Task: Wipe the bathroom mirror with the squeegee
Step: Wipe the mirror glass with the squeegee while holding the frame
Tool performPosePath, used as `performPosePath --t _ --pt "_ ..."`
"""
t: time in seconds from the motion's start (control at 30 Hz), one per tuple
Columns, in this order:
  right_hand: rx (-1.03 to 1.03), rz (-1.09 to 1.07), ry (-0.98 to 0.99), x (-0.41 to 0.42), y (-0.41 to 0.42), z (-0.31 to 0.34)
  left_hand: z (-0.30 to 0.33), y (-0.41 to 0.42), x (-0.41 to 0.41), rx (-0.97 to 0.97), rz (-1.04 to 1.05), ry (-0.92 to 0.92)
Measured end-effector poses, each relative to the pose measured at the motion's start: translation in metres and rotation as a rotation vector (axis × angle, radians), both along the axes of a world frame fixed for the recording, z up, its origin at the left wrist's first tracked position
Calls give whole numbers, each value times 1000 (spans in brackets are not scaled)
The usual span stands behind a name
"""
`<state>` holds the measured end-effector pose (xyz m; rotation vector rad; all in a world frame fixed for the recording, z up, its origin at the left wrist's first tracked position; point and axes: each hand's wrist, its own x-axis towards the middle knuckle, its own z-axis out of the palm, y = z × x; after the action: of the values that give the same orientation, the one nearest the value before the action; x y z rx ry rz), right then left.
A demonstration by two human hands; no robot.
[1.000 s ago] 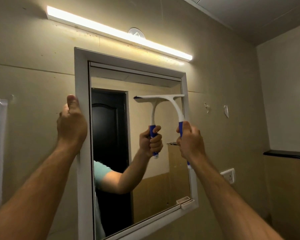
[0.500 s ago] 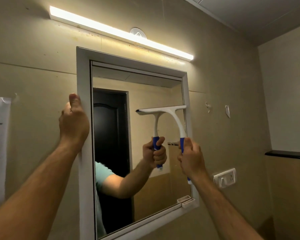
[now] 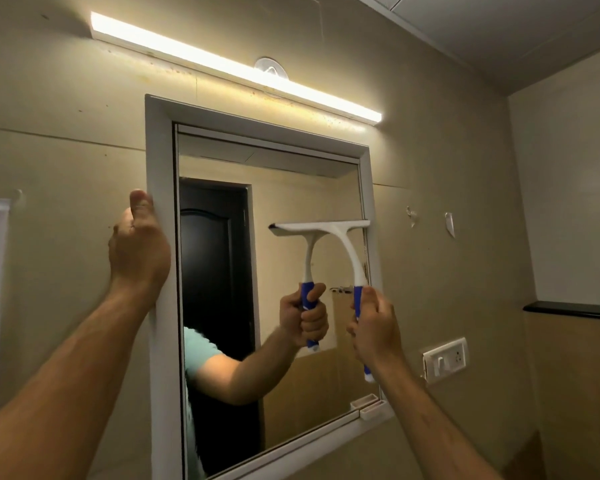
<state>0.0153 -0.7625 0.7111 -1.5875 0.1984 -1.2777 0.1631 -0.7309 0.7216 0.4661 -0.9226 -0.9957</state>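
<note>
While gripped, squeegee (image 3: 329,230) against mirror (image 3: 278,188)

this is a home bathroom. a white-framed mirror (image 3: 257,271) hangs on a plain beige wall (image 3: 447,150), with a long strip light (image 3: 236,69) glowing just above it. to the right of the mirror sit a white switch and socket plate (image 3: 445,358) and small stick-on hooks (image 3: 449,223). a dark ledge (image 3: 572,310) runs along the side wall. the mirror reflects a dark panelled door (image 3: 215,289) behind the person.
</note>
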Motion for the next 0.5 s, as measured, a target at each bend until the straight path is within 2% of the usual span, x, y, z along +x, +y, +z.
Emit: performPosePath --t 0.1,0.2,0.33,0.5 --pt "10 -2 23 -6 1 -7 1 7 -9 59 72 20" --pt "2 -24 -9 -9 3 15 25 16 -21 76 197 -25" --pt "-12 0 -17 -5 6 37 44 26 -34 85 264 -73" --pt "53 93 -14 -3 5 -9 9 34 -44 116 140 12"
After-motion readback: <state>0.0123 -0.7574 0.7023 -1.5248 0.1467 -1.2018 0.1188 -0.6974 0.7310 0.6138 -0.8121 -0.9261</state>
